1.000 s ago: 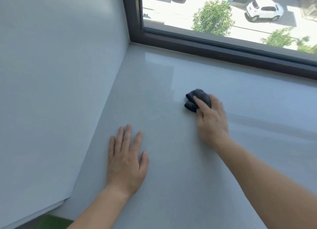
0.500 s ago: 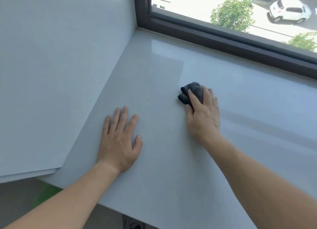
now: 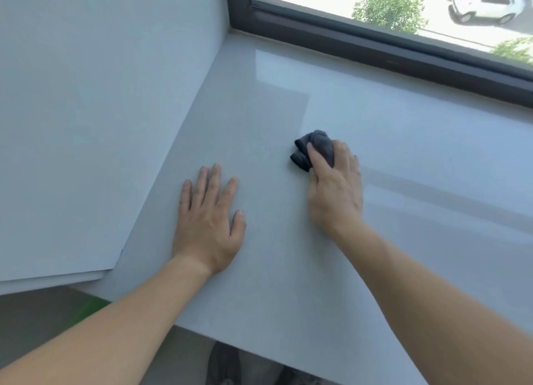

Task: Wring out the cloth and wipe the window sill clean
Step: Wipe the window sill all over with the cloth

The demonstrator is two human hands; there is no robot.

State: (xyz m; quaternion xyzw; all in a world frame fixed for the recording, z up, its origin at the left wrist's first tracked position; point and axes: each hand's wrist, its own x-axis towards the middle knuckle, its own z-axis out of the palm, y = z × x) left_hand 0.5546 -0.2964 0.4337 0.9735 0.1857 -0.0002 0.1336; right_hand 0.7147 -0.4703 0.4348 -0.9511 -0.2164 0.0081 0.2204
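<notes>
At the centre of the frame we see one dark grey cloth [image 3: 314,151], bunched into a soft, creased wad, lying on the window sill [image 3: 288,269]. Our right hand [image 3: 334,191] presses down on it, fingers curled over its near side. Our left hand [image 3: 206,220] lies flat and empty, fingers spread, lower left of it. The one sill is smooth, pale and glossy. A dark window frame [image 3: 375,46] runs along the top, with two green treetops and one white car [image 3: 484,4] beyond.
</notes>
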